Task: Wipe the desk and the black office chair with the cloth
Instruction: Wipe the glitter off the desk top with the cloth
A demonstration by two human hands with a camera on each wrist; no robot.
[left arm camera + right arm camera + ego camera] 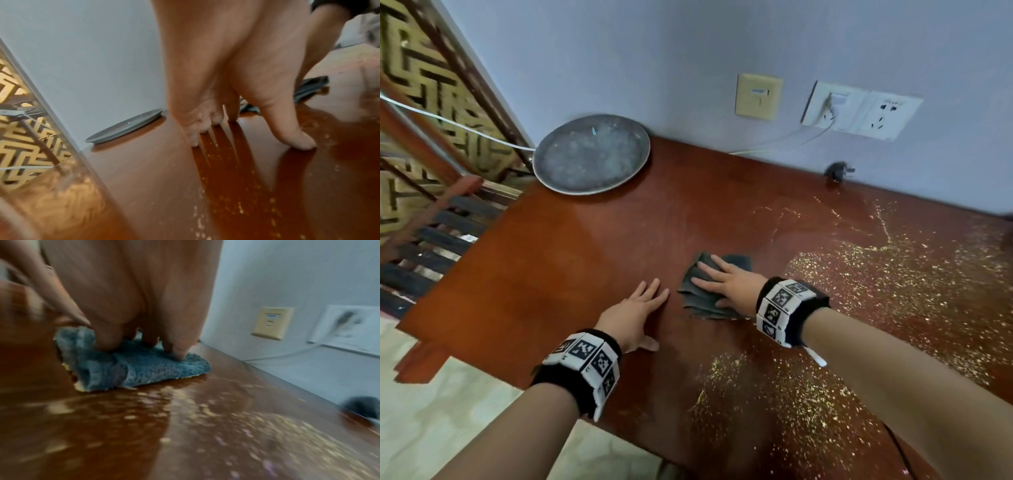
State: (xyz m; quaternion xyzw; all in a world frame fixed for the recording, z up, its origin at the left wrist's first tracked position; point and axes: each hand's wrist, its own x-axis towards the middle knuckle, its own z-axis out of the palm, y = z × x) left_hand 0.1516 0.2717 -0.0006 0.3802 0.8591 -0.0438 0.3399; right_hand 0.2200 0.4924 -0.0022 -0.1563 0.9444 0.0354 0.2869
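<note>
We count one tabletop [571, 260], one cloth [697, 294], one grey plate [590, 156], two hands [631, 318] [729, 282], two wristbands [585, 366] [784, 310], one black plug [837, 170] and three wall plates [756, 97] [832, 106] [887, 116].

right wrist view blurred, cloth [131, 368] partly under fingers [179, 352]

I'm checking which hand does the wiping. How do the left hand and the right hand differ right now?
The right hand presses flat on the folded grey-blue cloth, while the left hand rests on the bare desk with nothing under it. The right hand sits next to the area scattered with yellow crumbs; the left hand is on the cleaner side, nearer the grey plate. Both have their fingers extended and wear marker wristbands.
</note>
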